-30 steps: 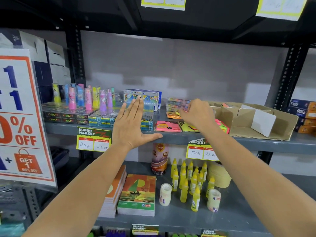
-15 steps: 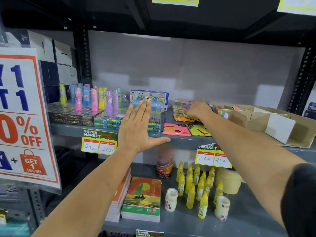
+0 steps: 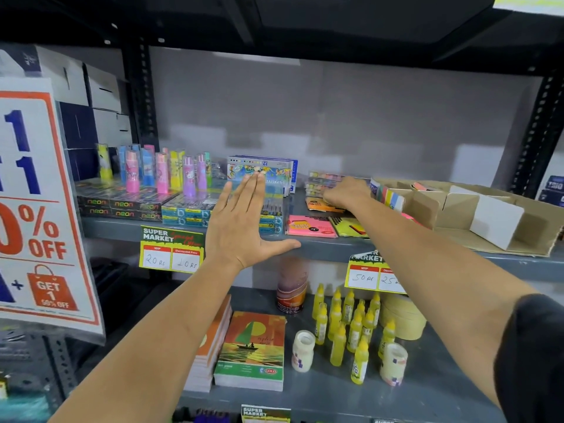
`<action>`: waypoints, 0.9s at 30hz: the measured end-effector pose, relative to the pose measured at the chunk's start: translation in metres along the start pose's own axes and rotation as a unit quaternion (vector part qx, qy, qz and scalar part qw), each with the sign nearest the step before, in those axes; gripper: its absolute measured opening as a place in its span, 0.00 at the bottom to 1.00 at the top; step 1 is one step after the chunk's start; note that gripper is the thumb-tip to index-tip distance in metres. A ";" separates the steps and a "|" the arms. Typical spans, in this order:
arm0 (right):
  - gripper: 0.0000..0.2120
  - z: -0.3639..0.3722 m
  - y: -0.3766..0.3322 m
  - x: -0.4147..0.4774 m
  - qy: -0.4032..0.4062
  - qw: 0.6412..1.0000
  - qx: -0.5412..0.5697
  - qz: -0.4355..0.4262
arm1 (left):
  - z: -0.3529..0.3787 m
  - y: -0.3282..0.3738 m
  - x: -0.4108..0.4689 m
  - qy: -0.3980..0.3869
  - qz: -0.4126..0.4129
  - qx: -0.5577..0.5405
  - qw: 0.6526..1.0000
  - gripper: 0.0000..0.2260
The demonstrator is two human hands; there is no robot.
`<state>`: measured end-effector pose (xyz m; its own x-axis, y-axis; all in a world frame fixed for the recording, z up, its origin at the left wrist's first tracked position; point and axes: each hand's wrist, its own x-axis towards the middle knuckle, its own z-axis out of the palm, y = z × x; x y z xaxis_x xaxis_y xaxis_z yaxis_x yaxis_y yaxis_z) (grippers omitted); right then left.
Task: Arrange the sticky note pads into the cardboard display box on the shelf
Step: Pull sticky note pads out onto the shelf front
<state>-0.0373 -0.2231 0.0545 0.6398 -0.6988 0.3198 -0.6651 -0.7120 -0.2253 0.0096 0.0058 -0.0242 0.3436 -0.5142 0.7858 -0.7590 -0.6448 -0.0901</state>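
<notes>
Left hand (image 3: 241, 221) flat, fingers spread, raised before the shelf edge (image 3: 122, 228), holding nothing. Pink sticky note pad (image 3: 309, 227) lies near the edge; right hand (image 3: 346, 193) behind it, down on the orange pad (image 3: 320, 205), grip unclear. Cardboard display box (image 3: 488, 215) far right

right hand (image 3: 346, 192) fingertips hidden, sale sign (image 3: 36, 209) cut off left

You are looking through one wide-angle head camera, facing forward and slightly down at a grey shelf (image 3: 320, 248) from within arm's reach. Both your forearms are entering from the bottom edge, and the shelf below is filling the lower frame.
</notes>
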 end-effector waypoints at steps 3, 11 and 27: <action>0.28 0.003 0.002 0.000 0.029 0.999 0.005 0.012 | -0.001 0.001 0.000 -0.001 -0.002 0.003 1.000 0.57; 0.26 0.004 0.002 -0.002 0.061 0.994 0.080 0.034 | -0.001 -0.001 0.000 -0.001 -0.005 -0.001 1.000 0.57; 0.19 -0.016 -0.002 -0.048 0.161 0.962 0.220 -0.022 | -0.002 0.000 -0.001 -0.017 -0.005 0.000 1.000 0.57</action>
<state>-0.0729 -0.1867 0.0545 0.4636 -0.6605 0.5906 -0.3678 -0.7499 -0.5499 0.0078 0.0073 -0.0234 0.3693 -0.5276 0.7651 -0.7557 -0.6496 -0.0832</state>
